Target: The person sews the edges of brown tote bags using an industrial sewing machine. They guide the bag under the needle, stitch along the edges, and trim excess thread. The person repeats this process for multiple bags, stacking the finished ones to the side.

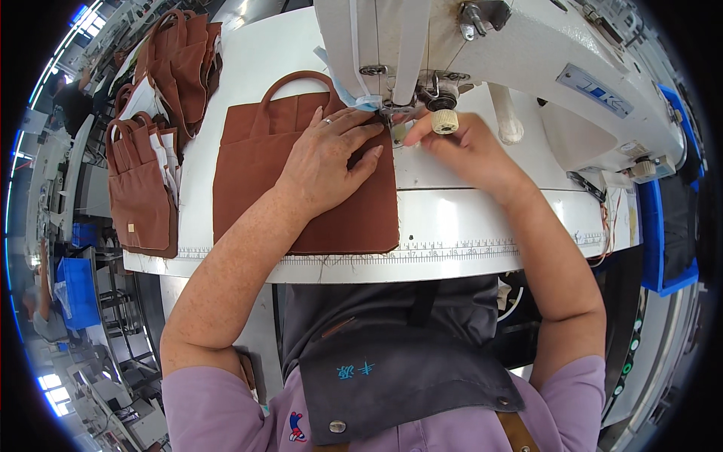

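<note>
A flat rust-brown fabric bag with a looped handle (301,196) is laid on the white sewing table (467,218), its right edge brought under the needle area of the white industrial sewing machine (527,53). The bag is pressed down by the left hand (327,158), which is spread flat with fingers extended toward the presser foot; nothing is gripped, the palm simply rests on the cloth. Just to the right of that hand, the right hand (459,147) is placed at the bag's edge beside the needle, fingers curled narrowly together at the seam; whether fabric is pinched between them cannot be told. A cream ribbed knob (444,120) is seen directly above the right hand's knuckles. A printed ruler strip (452,250) is run along the table's near edge, below both hands. Well to the left of the left hand, stacks of finished rust-brown bags (143,188) are piled at the table's far left side
</note>
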Demonstrator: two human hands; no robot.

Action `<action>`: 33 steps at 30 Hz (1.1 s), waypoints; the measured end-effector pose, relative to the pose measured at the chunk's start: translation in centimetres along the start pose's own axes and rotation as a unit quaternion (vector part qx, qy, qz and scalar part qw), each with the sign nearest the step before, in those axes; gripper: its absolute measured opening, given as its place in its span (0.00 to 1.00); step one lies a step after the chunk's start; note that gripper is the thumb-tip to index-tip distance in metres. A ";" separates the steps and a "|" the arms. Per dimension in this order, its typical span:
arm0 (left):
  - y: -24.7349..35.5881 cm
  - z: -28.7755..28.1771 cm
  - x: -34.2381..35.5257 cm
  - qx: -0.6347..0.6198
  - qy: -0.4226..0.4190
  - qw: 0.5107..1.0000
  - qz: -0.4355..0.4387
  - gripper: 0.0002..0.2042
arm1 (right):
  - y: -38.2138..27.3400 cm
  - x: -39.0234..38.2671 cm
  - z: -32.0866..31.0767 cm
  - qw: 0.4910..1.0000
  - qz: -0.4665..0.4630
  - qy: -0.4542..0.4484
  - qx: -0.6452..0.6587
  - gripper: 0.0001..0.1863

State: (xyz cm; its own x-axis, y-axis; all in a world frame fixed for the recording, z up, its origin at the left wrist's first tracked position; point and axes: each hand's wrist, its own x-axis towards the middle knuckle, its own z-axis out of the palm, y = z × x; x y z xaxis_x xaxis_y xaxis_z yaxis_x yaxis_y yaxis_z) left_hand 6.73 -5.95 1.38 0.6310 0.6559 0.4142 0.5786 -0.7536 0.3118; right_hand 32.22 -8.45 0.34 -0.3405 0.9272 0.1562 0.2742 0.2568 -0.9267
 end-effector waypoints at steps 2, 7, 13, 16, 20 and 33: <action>-0.2 0.0 0.0 -0.004 0.001 1.000 0.000 0.16 | -0.3 0.2 0.2 1.000 -0.006 0.015 -0.026 0.10; -0.5 -0.1 0.0 -0.002 -0.006 1.000 0.001 0.16 | -0.9 0.0 2.1 0.942 -0.137 0.100 -0.289 0.11; -0.7 -0.1 0.1 0.002 -0.011 1.000 0.006 0.16 | -0.7 -0.2 2.5 0.900 -0.181 0.108 -0.382 0.11; -0.6 -0.1 0.1 0.003 -0.011 1.000 0.005 0.16 | -0.9 -0.2 2.6 0.894 -0.176 0.109 -0.396 0.10; -0.7 0.1 0.3 0.005 -0.008 1.000 0.009 0.16 | -1.0 -0.3 2.6 0.899 -0.164 0.112 -0.391 0.09; -1.2 0.1 0.6 -0.016 -0.019 1.000 -0.009 0.16 | -2.1 0.5 0.8 0.981 -0.014 0.194 0.024 0.25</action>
State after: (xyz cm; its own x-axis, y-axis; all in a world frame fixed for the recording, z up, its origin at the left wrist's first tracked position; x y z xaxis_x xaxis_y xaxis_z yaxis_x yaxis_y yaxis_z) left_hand 6.42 -4.65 1.18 0.6405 0.6699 0.3755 0.5734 -0.7424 0.3465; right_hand 30.78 -8.77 2.15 0.0242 0.9564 0.2909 0.2243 0.2784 -0.9339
